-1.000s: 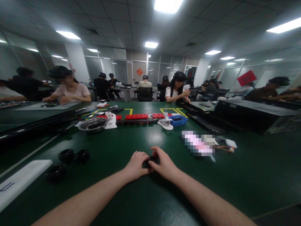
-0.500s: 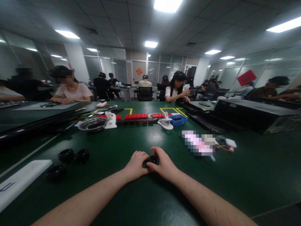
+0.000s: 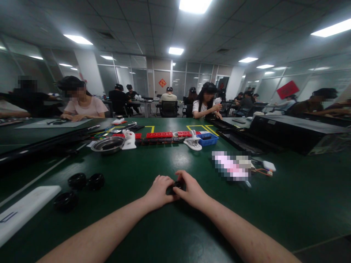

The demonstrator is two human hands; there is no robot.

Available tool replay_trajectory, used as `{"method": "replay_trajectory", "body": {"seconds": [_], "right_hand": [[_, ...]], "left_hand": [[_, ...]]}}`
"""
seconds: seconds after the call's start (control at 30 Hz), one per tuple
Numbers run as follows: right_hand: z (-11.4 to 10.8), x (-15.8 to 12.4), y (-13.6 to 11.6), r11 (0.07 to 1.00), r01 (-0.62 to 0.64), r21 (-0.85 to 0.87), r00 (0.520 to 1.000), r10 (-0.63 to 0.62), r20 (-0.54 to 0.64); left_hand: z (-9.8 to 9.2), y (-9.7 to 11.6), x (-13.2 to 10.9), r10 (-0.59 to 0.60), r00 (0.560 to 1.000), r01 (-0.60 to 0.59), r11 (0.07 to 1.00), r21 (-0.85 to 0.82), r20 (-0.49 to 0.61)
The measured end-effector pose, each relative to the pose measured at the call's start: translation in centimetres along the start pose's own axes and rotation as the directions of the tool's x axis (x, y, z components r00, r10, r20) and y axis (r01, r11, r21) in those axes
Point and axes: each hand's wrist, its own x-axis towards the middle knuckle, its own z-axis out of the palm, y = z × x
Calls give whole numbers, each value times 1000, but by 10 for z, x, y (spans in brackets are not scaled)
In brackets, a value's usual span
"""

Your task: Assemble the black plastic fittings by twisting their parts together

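Observation:
Both my hands meet around a small, round black part [image 3: 178,184] just above or on the green table [image 3: 131,233]. My left hand [image 3: 160,191] curls its fingers about the part's left side. From the right, my right hand [image 3: 192,190] grips it between thumb and fingers. My fingers cover much of the part, so its exact kind is hard to make out. To the left, glossy black round parts lie grouped: one at the back [image 3: 77,180], one beside it [image 3: 95,181] and one nearer me [image 3: 65,201].
A white slab [image 3: 30,208] lies at the left edge. Farther back are a metal bowl [image 3: 107,145], white clamps [image 3: 193,140], red blocks [image 3: 159,134] and a blue tray [image 3: 207,140]. A large black case [image 3: 296,133] stands right. Co-workers sit around the tables.
Almost nothing differs. My right thumb has shifted slightly over the black part, while both hands keep their place around it.

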Motion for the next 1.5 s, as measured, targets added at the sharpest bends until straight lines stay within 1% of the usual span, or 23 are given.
{"method": "replay_trajectory", "body": {"seconds": [0.07,0.13,0.2,0.33,0.43,0.5,0.6,0.67,0.73,0.83,0.9,0.97,1.0,1.07,1.13,1.2,1.3,1.37,1.43,1.5], "right_hand": [[-2,-1,-1,997,56,48,996,-59,65],[-4,-2,-2,996,69,62,992,-75,97],[-4,-3,-2,999,34,36,996,-37,82],[-1,-1,-1,998,-48,-39,999,48,-5],[1,0,0,997,-63,-43,998,62,-23],[1,0,0,999,-40,-6,999,40,-7],[-1,-2,-1,996,42,76,998,-46,52],[-2,-3,-1,993,75,96,994,-82,74],[-2,-4,-1,996,62,63,997,-64,38],[0,-2,1,1000,3,-7,998,-4,-68],[1,0,2,999,-30,-26,994,27,-107],[1,0,2,999,-34,-11,995,32,-92],[1,0,2,1000,-16,12,998,17,-64],[-1,-1,0,996,42,79,999,-43,10],[-3,-2,-1,990,80,117,995,-87,52],[-3,-2,-1,994,65,86,997,-69,42],[0,-1,3,1000,2,-11,999,-3,-33],[3,0,5,998,-37,-44,997,33,-75],[4,0,5,999,-38,-21,997,37,-66],[2,0,2,999,13,50,1000,-13,-1]], "left_hand": [[0,0,0,-5,1000,5,1000,6,4],[0,0,1,-10,1000,10,1000,13,5],[0,0,1,-6,1000,6,1000,14,9],[0,0,0,-4,1000,4,1000,6,7],[0,0,1,-9,1000,9,1000,13,3],[0,0,1,-4,1000,4,1000,17,2],[0,-1,0,-2,1000,2,1000,16,1],[1,-2,0,-4,1000,4,1000,14,2],[1,-2,0,-1,1000,1,1000,10,6],[0,-1,0,1,1000,-1,1000,7,12],[-1,-1,0,0,1000,0,1000,5,9],[0,-1,0,0,1000,0,1000,4,8],[0,-1,0,0,1000,0,1000,5,9],[1,-2,0,-3,1000,3,1000,8,9],[2,-3,0,-6,1000,6,1000,13,7],[2,-3,0,-5,1000,4,1000,15,11],[1,-1,0,-8,1000,8,1000,16,14],[0,0,0,-12,1000,12,1000,12,12],[-1,0,0,-10,1000,10,1000,7,14],[0,0,0,-8,1000,8,1000,4,15]]}}
